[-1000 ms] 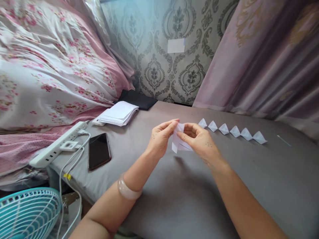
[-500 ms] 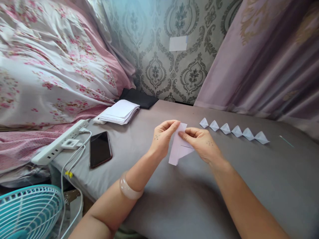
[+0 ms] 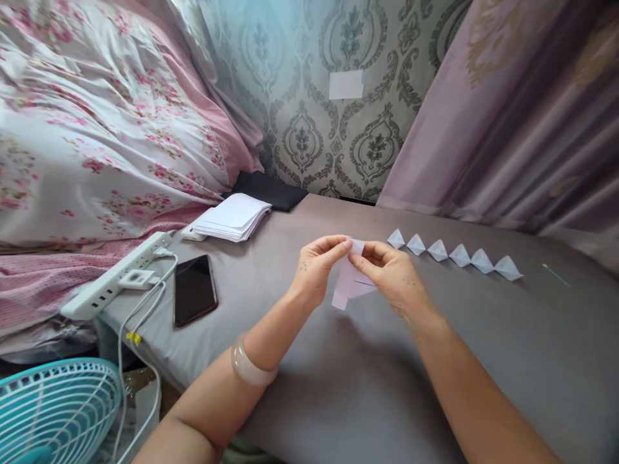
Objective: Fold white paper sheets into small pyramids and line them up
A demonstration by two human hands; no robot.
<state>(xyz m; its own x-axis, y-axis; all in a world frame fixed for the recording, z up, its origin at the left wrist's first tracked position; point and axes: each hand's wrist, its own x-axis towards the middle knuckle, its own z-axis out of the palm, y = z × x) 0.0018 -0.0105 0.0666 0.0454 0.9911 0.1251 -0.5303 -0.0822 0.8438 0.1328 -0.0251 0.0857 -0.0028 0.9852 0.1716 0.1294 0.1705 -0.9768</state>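
Between my hands, above the grey-covered surface, is a folded sheet of paper (image 3: 344,291), pale pinkish white with a short dark line on it. My left hand (image 3: 315,265) pinches its upper left edge between thumb and fingers. On the right edge, near the top, my right hand (image 3: 393,274) also grips it, thumb in front and fingers curled behind. The paper's lower end hangs free, and its upper part is partly hidden by my fingers. Just beyond my right hand, several small folded white paper shapes (image 3: 438,251) stand in a slanting row.
A stack of white paper (image 3: 233,218) lies at the back left, by a black cloth (image 3: 271,190). Nearer are a phone (image 3: 195,291) and a white power strip (image 3: 116,277) with cables. A blue fan (image 3: 58,409) stands lower left. A thin swab-like stick (image 3: 556,274) lies far right.
The paper's lower end has risen and tilted, so it looks shorter. My hands have shifted only slightly, both still gripping its upper part.
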